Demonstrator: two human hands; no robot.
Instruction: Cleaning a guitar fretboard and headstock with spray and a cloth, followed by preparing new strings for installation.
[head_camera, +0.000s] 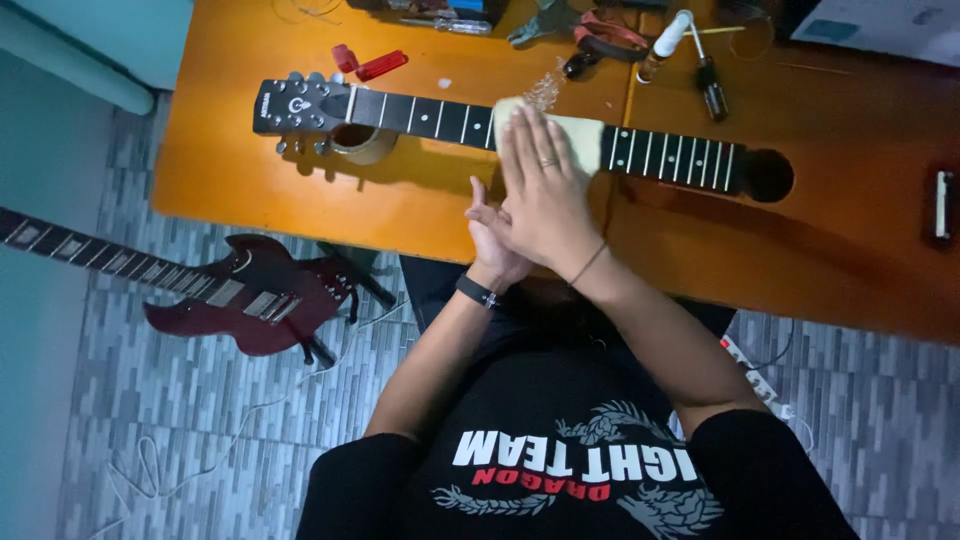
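An acoustic guitar lies across the orange table, its black fretboard running left to right. Its headstock rests on a round roll, and its brown body with the soundhole is at the right. My right hand lies flat, fingers straight, pressing a pale cloth onto the fretboard. My left hand, with a black wristband, sits just under it at the table's near edge. Its fingers are spread and partly hidden by the right hand.
A dark red electric guitar stands on the tiled floor at the left. Screwdrivers, pliers and a red tool lie at the table's far edge. A white power strip and cables lie on the floor.
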